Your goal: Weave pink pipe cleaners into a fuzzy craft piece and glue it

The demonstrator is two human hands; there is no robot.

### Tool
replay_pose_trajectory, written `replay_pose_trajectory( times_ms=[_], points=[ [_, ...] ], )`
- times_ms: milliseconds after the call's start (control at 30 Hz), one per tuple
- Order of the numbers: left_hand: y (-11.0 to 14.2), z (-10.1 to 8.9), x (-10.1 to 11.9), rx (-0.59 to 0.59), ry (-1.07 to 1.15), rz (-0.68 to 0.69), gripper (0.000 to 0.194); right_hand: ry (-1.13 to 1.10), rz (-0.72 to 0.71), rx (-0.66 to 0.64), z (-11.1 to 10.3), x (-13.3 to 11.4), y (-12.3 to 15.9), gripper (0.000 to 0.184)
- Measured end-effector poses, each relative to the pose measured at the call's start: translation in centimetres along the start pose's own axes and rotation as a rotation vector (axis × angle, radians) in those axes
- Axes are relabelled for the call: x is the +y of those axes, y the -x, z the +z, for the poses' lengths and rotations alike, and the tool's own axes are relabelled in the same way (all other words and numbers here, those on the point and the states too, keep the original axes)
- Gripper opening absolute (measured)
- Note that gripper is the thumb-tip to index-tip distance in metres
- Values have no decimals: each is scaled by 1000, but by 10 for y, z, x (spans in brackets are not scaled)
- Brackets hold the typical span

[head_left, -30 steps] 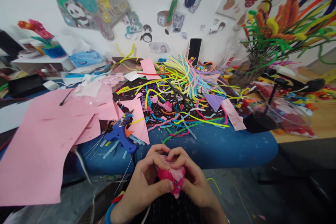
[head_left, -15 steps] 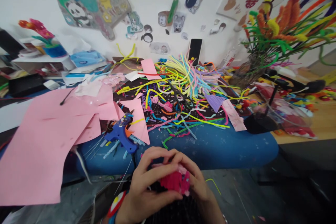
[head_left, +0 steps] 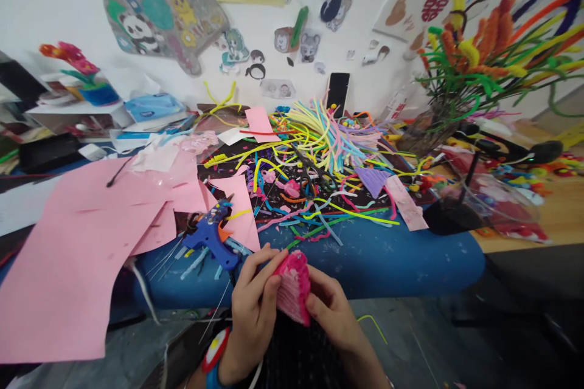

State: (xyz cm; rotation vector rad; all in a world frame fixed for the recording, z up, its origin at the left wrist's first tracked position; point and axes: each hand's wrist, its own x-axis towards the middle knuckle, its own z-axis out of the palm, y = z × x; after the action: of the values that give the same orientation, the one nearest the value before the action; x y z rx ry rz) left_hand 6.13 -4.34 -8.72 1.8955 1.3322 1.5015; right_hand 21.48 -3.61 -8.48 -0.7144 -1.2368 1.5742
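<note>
Between my hands, just in front of the table edge, is a pink fuzzy pipe-cleaner piece [head_left: 294,289], with a pale ribbed face and a darker pink border. My left hand [head_left: 255,298] grips its left side, fingers over the top and thumb against the face. On the right edge, my right hand [head_left: 331,304] pinches it with the thumb near the lower border; some of its fingers are hidden behind. A blue hot glue gun [head_left: 212,237] lies on the table to the left of my hands, near a pink paper scrap [head_left: 241,206].
Large pink sheets [head_left: 86,225] hang over the table's left front edge. Loose pipe cleaners [head_left: 328,140] and black scissors [head_left: 308,176] lie mid-table. A phone [head_left: 338,92] leans on the wall. At right stand a vase of pipe-cleaner flowers [head_left: 424,127] and a black stand [head_left: 451,216].
Both hands have turned the pink piece, so its pale ribbed face now shows instead of the dark pink side. The left fingers have shifted up along its edge.
</note>
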Motion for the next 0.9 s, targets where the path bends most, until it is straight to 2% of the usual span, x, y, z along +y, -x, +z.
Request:
replay_pose_trajectory(
  times_ms=[133, 233, 300, 367, 467, 533, 600, 700, 800, 900],
  points=[
    [0, 1, 2, -47, 32, -59, 42, -42, -23, 114, 2, 5, -3, 42],
    [-3, 2, 4, -96, 71, -169, 51, 105, -69, 232, 4, 4, -2, 31],
    [-5, 3, 4, -97, 145, -239, 46, 239, -118, 276, 6, 3, 1, 30],
    [-7, 5, 1, -72, 292, -294, 39, 346, -177, 270, 8, 3, 4, 35],
    [-3, 12, -2, -4, 638, -421, 36, 472, -318, 266, 13, 6, 8, 41],
    [2, 18, -2, 37, 898, -521, 40, 598, -445, 285, 18, 10, 10, 38],
    [6, 24, 1, 83, 1065, -583, 49, 727, -563, 300, 23, 12, 12, 34],
    [7, 28, 12, 241, 1073, -553, 59, 790, -666, 236, 29, 11, 13, 28],
    [0, 28, 24, 434, 991, -432, 52, 729, -680, 104, 32, 5, 14, 25],
    [-8, 25, 29, 471, 958, -285, 45, 666, -671, 75, 31, 3, 17, 22]
  ],
)
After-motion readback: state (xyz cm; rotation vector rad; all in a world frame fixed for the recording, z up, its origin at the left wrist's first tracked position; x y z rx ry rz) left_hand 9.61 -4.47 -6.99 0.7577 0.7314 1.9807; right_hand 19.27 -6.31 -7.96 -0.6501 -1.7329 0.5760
